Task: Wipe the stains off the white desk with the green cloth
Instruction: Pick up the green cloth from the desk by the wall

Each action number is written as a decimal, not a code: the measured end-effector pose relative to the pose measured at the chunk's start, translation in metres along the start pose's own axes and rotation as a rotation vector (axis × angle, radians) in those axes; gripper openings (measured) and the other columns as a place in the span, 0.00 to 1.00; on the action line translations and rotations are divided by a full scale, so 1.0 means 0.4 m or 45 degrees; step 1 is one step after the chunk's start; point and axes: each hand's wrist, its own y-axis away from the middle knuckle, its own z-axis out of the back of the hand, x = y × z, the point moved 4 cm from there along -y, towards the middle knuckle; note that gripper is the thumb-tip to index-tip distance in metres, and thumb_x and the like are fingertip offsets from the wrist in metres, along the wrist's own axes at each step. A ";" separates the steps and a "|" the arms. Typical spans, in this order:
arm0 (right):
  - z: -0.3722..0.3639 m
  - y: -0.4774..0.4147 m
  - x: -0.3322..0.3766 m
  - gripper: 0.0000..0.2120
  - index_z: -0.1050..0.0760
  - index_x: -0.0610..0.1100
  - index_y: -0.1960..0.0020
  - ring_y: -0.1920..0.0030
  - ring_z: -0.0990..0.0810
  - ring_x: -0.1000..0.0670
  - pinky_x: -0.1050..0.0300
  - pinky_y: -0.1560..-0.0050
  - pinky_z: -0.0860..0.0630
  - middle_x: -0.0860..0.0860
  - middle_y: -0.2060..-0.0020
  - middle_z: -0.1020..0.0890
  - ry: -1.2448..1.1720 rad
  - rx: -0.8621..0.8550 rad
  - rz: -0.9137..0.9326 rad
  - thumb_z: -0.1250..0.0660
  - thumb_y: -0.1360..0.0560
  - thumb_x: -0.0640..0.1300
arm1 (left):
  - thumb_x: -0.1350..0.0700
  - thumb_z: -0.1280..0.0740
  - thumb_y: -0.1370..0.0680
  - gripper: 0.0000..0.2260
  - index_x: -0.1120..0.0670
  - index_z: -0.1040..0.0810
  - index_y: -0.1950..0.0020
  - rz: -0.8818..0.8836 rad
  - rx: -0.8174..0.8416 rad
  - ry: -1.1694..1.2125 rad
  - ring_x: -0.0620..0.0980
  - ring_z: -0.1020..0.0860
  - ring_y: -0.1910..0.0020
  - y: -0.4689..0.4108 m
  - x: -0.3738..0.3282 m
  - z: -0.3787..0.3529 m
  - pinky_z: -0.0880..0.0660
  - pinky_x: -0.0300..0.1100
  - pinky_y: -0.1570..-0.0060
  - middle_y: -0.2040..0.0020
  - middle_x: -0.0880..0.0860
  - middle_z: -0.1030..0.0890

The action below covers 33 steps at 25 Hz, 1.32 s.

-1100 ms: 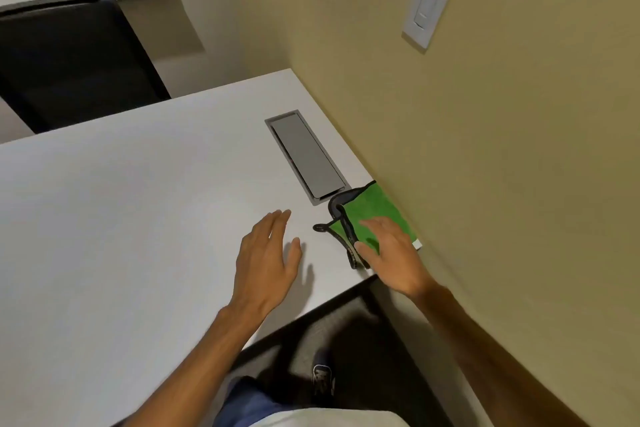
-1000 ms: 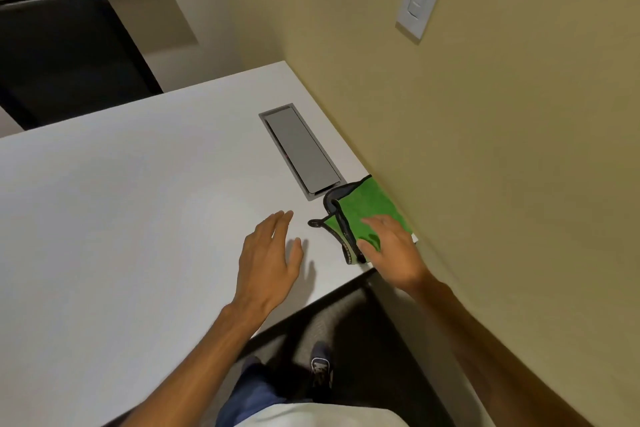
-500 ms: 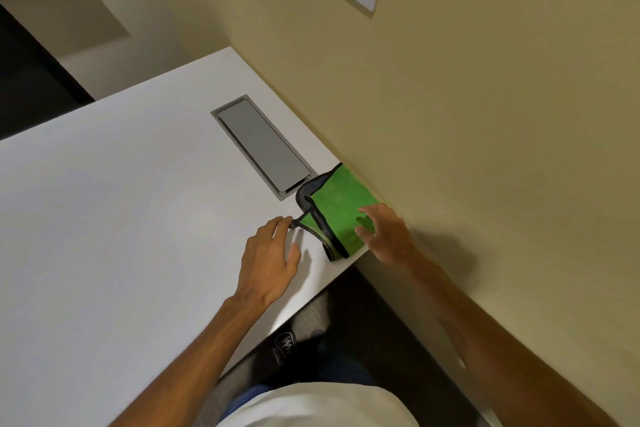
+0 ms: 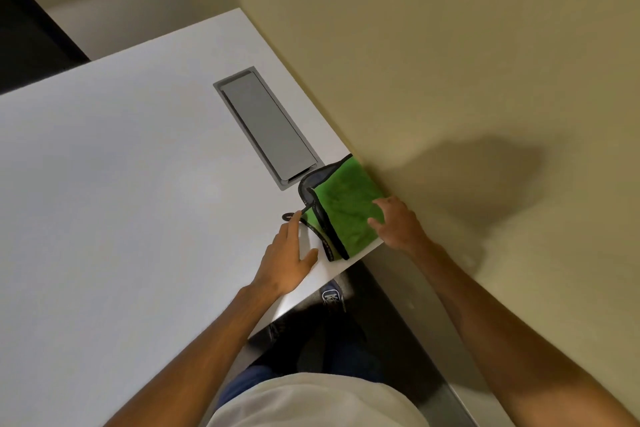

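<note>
Cloth: the green cloth (image 4: pixel 341 210), folded and black-edged, is laid at the table's near corner, against the wall (image 4: pixel 450 87).
Table: the white table (image 4: pixel 121 166) is fitted with a grey hatch (image 4: pixel 268 126) just beside the cloth.
Left hand (image 4: pixel 289 258): laid flat on the table, fingers together, fingertips touching the cloth's black loop.
Right hand (image 4: pixel 398 225): fingers spread, rested on the cloth's near edge.

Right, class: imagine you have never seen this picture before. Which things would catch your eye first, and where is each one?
The bright green cloth stands out first, lying folded at the desk's near corner against the wall. Next come the two hands: the right hand rests open on the cloth, and the left hand lies flat on the white desk, its fingertips at the cloth's dark trim. Just beyond the cloth, a grey cable hatch is set into the desk.
</note>
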 end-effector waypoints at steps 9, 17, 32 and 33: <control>-0.031 -0.154 -0.032 0.31 0.39 0.44 0.19 0.26 0.31 0.36 0.41 0.25 0.33 0.37 0.25 0.33 0.202 0.174 0.025 0.35 0.18 0.50 | 0.52 0.23 0.29 0.38 0.54 0.39 0.25 0.507 0.014 0.517 0.58 0.29 0.32 -0.152 0.016 -0.139 0.30 0.59 0.31 0.32 0.57 0.28; -0.039 -0.217 -0.027 0.29 0.36 0.42 0.23 0.31 0.24 0.34 0.41 0.30 0.27 0.36 0.30 0.25 0.171 0.216 0.019 0.33 0.20 0.49 | 0.53 0.19 0.35 0.32 0.62 0.28 0.37 0.800 -0.185 1.144 0.59 0.17 0.47 -0.222 0.039 -0.199 0.21 0.59 0.41 0.44 0.59 0.17; -0.026 -0.212 0.035 0.29 0.25 0.44 0.28 0.35 0.21 0.38 0.47 0.33 0.23 0.39 0.33 0.21 -0.011 0.257 0.234 0.34 0.28 0.31 | 0.59 0.27 0.29 0.05 0.54 0.18 0.54 0.824 -0.477 0.383 0.55 0.22 0.59 -0.193 0.024 -0.107 0.30 0.42 0.59 0.60 0.52 0.20; -0.035 -0.209 0.053 0.30 0.26 0.44 0.27 0.34 0.22 0.38 0.47 0.31 0.24 0.39 0.32 0.22 -0.002 0.277 0.267 0.33 0.28 0.31 | 0.59 0.28 0.29 0.05 0.54 0.18 0.54 0.805 -0.507 0.344 0.54 0.23 0.59 -0.179 0.032 -0.097 0.31 0.42 0.59 0.60 0.52 0.19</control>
